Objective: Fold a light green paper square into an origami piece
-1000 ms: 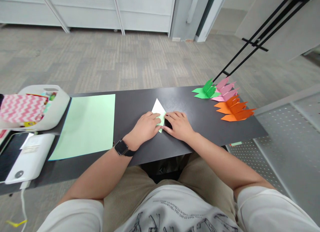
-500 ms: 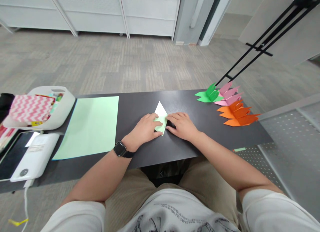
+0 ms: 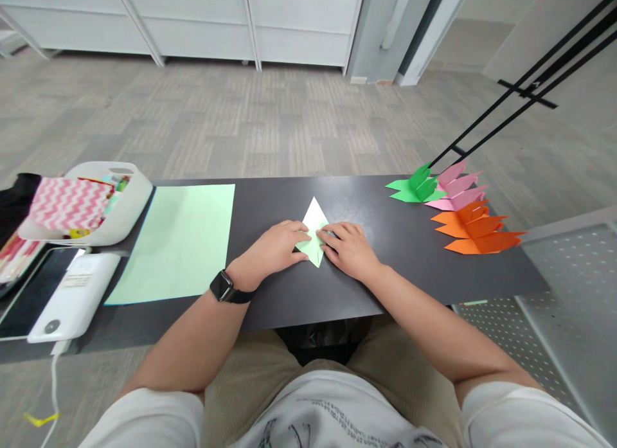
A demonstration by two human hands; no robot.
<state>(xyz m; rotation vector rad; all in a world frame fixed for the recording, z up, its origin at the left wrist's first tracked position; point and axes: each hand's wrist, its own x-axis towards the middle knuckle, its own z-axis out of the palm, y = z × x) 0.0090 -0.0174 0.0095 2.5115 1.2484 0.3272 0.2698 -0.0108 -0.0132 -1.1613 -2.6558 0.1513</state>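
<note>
A small folded paper (image 3: 315, 242), pale green with a whitish pointed top, lies on the dark table between my hands. My left hand (image 3: 282, 245) has its thumb and fingers around the paper's left edge. On the right edge rest the fingertips of my right hand (image 3: 351, 249), its fingers bent and close together. The paper's lower tip points toward me.
Light green sheets (image 3: 178, 242) lie on the table (image 3: 270, 303) at the left. Beyond them are a white basket (image 3: 132, 207) and a white power bank (image 3: 74, 297) with a cable. Green (image 3: 417, 186), pink (image 3: 460, 188) and orange (image 3: 475, 229) folded papers stand at the right.
My right hand's thumb and fingers have come closer together at the paper's right edge. More of the paper's left corner shows between my hands. The whole view has shifted slightly.
</note>
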